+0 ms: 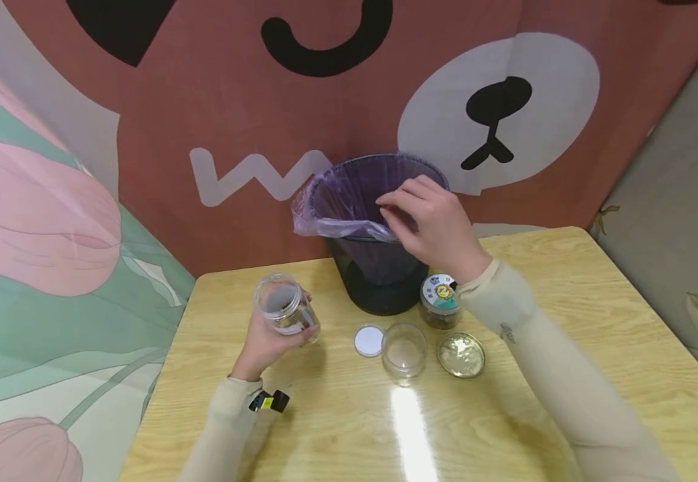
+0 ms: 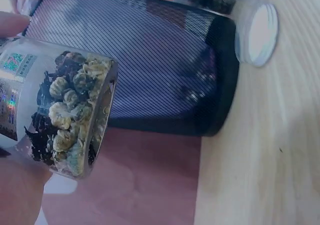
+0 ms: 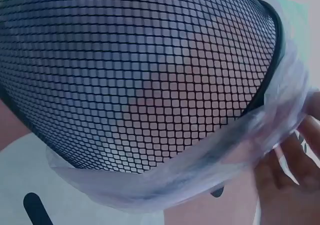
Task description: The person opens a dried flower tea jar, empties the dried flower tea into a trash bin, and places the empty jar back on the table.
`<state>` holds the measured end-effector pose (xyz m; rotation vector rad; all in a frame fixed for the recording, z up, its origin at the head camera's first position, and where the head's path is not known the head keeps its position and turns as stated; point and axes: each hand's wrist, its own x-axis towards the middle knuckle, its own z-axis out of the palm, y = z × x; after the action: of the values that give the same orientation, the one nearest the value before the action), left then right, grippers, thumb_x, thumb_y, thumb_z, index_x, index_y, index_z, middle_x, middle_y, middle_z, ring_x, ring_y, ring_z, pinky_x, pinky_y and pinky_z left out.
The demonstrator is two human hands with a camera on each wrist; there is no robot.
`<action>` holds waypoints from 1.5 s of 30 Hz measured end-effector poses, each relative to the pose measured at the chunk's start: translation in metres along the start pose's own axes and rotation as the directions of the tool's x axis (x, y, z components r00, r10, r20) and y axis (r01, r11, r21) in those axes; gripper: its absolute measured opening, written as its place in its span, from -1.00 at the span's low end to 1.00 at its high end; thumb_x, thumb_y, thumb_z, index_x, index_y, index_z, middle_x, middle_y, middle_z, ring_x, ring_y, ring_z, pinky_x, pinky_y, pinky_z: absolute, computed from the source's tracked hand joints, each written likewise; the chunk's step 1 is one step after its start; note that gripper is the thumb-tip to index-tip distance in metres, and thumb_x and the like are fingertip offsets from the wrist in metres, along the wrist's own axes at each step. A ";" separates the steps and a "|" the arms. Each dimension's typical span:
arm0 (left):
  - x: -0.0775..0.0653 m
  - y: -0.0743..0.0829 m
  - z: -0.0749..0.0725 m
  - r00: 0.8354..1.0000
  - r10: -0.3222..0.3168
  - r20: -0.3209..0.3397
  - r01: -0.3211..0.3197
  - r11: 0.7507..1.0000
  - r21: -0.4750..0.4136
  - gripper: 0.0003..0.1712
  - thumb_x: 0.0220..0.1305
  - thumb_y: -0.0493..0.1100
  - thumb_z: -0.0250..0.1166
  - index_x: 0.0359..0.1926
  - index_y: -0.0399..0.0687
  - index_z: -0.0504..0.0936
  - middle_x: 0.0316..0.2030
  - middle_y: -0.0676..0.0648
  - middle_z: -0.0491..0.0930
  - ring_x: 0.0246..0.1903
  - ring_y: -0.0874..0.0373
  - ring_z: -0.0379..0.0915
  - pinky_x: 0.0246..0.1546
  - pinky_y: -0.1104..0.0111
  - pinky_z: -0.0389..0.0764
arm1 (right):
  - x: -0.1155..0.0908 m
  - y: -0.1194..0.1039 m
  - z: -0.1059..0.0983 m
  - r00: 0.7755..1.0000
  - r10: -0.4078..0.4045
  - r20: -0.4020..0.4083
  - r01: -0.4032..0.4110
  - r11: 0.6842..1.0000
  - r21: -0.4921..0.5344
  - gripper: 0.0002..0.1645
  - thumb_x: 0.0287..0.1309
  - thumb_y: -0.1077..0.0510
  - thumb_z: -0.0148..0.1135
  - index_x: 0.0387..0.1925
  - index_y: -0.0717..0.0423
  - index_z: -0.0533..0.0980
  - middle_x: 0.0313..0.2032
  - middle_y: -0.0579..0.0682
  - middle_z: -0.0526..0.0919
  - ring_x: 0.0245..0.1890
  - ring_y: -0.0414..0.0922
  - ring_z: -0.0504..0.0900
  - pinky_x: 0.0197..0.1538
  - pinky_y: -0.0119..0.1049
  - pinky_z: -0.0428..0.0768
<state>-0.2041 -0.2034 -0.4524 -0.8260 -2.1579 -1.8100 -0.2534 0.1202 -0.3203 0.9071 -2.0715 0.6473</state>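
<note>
My left hand [image 1: 267, 341] grips a clear plastic jar [image 1: 282, 308], its open mouth tilted up. In the left wrist view this jar [image 2: 70, 110] shows pale dried flower buds [image 2: 62, 115] and dark dried pieces through its wall, with a label beside them. My right hand [image 1: 429, 217] is over the near right rim of a black mesh bin [image 1: 379, 281], thumb and fingertips bent close to each other. Nothing shows between them. In the right wrist view the fingers [image 3: 295, 160] are beside the bin's purple plastic liner [image 3: 210, 170].
In front of the bin are a white disc lid [image 1: 369, 341], a clear round container [image 1: 405, 351] and a gold-rimmed lid [image 1: 461, 355]. A jar with a sun picture on its lid [image 1: 441, 294] stands beside the bin. A printed cloth [image 1: 252, 100] hangs behind the wooden table [image 1: 336, 422].
</note>
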 end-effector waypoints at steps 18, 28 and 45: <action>0.032 0.046 0.016 0.969 0.018 -0.246 0.014 0.992 0.126 0.05 -0.18 -0.48 0.63 0.34 -0.21 0.25 0.13 0.03 0.48 0.10 0.06 0.48 0.16 0.35 0.54 | -0.014 0.008 0.028 0.959 -0.135 0.248 0.147 0.989 -0.032 -0.72 0.22 0.07 0.48 -0.06 0.07 0.76 -0.27 -0.03 0.74 -0.31 -0.05 0.64 -0.22 -0.15 0.66; 0.055 0.054 0.017 0.932 0.031 -0.361 0.008 0.994 0.108 0.00 -0.07 -0.36 0.64 0.35 -0.04 0.27 0.14 0.04 0.48 0.11 0.04 0.47 0.07 0.30 0.58 | -0.018 0.010 0.031 0.942 -0.165 0.292 0.193 0.979 -0.069 -0.74 0.20 0.04 0.51 -0.16 0.08 0.68 -0.36 -0.03 0.71 -0.36 -0.02 0.64 -0.30 -0.16 0.62; 0.110 0.061 0.023 0.863 0.291 -0.413 -0.047 0.860 0.509 -0.08 0.12 -0.09 0.60 0.45 0.07 0.33 0.24 -0.11 0.54 0.10 0.01 0.53 0.07 0.08 0.58 | -0.018 0.015 0.040 0.937 -0.226 0.267 0.265 0.957 -0.119 -0.72 0.27 0.05 0.35 -0.37 0.08 0.44 -0.51 -0.04 0.52 -0.50 -0.03 0.52 -0.48 -0.19 0.48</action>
<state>-0.2572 -0.1449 -0.3521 -0.3818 -1.9824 -1.1365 -0.2743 0.1091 -0.3598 1.1844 -2.1433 0.2450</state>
